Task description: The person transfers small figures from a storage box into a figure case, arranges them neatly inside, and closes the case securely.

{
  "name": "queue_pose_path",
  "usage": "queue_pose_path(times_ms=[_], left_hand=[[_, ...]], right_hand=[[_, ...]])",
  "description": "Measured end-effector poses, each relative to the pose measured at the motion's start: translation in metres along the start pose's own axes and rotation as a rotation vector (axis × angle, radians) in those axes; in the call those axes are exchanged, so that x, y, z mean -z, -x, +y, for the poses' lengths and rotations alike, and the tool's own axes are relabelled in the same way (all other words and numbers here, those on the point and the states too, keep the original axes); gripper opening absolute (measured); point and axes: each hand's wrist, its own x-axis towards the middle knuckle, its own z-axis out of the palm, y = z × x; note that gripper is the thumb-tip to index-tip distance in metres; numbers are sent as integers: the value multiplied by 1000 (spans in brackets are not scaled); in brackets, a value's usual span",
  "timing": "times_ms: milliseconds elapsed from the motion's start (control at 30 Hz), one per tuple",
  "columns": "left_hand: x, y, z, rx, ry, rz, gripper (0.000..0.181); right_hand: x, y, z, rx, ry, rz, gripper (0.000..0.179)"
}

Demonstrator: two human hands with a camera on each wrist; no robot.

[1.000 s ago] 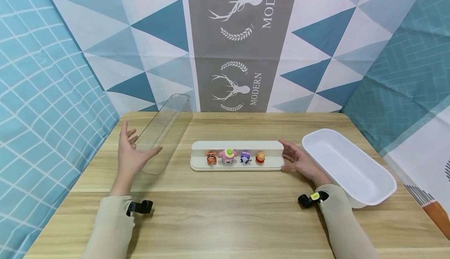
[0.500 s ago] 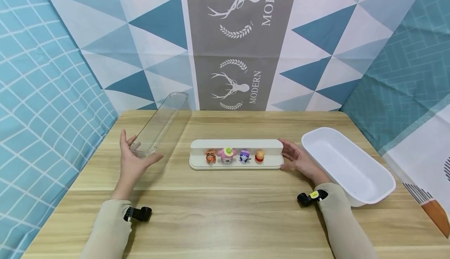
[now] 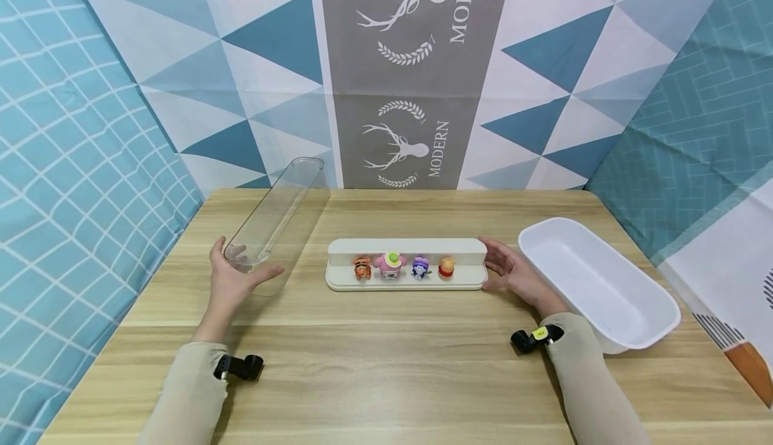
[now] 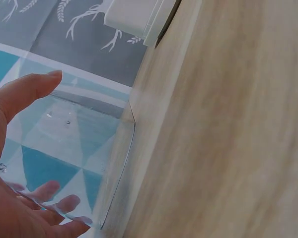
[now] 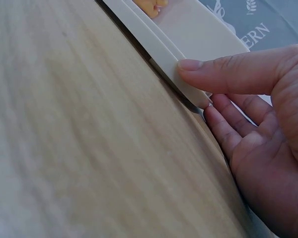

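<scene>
Four-sided and see-through, a clear plastic cover (image 3: 279, 220) stands at the left of the table. My left hand (image 3: 228, 285) wraps round its near end, fingers along the left side, thumb across the right part; fingertips (image 4: 67, 202) show through the plastic. In the middle lies a long white display base (image 3: 406, 248) with a raised back. Several small figurines sit on it: an orange striped one (image 3: 362, 268), a pink one (image 3: 389, 265), a purple one (image 3: 420, 268) and a yellow-and-red one (image 3: 446, 267). My right hand (image 3: 518, 279) grips the base's right end, thumb on its front edge.
A white plastic tub (image 3: 598, 284) stands on the right, close beside my right forearm. The wooden table (image 3: 386, 378) ends at a patterned cloth backdrop (image 3: 392, 76), with blue cloth (image 3: 78, 163) along the left. Both wrists carry a small black camera.
My left fingers have drawn in from spread to bent along the cover's left side. The cover, the base and my right hand stay in place. The head view shifted slightly.
</scene>
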Motion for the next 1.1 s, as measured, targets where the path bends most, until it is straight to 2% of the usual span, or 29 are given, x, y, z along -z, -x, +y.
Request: queue_pose_path(times_ms=[200,533,833,933,1100], left_hand=[[-1,0,-2,-25,-69,45,106],[-2,3,0,-33,-104,118,101],[-1,3,2,-59,-128,234,91],[1,3,3,-43,-119,245,91],[6,3,2,-22,-88,226,92]], right_hand=[[-1,1,-1,-8,7,3,98],[-2,1,-4,-26,25,10,98],[-3,1,-5,-3,19,18,98],[-3,1,-5,1,16,17,98],[-4,1,-4,1,16,13,98]])
